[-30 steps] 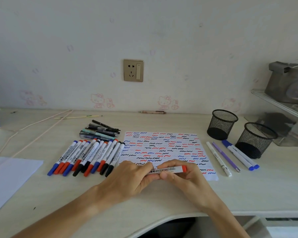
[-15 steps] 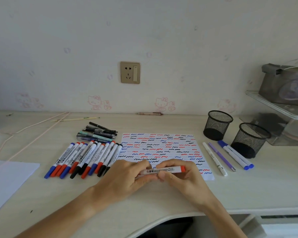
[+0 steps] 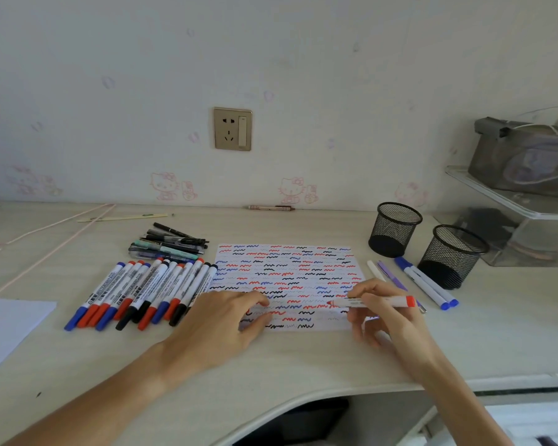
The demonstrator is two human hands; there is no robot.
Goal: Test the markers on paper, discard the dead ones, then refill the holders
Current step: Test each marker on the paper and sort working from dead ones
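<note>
My right hand point(image 3: 390, 320) grips an uncapped red whiteboard marker point(image 3: 377, 301), whose tip points left just over the squiggle-covered test paper point(image 3: 284, 262). My left hand point(image 3: 219, 320) rests on the paper's lower left with its fingers curled, and a bit of red, apparently the cap, shows between thumb and fingers. A row of several capped whiteboard markers point(image 3: 142, 291) lies left of the paper. Behind that row is a pile of thinner pens point(image 3: 168, 243). Two black mesh holders point(image 3: 394, 228) point(image 3: 451, 255) stand at the right, with nothing sticking out of them.
A white pen point(image 3: 375, 268), a purple pen point(image 3: 390, 275) and two blue-capped markers point(image 3: 429, 284) lie between the paper and the holders. A blank sheet point(image 3: 7, 326) lies at the far left. A clear shelf point(image 3: 512, 201) stands at the right, and the desk's front edge curves inward.
Both hands held the capped marker together. Now they have parted: my right hand has carried the marker to the right with its tip bare, and my left hand has settled on the paper.
</note>
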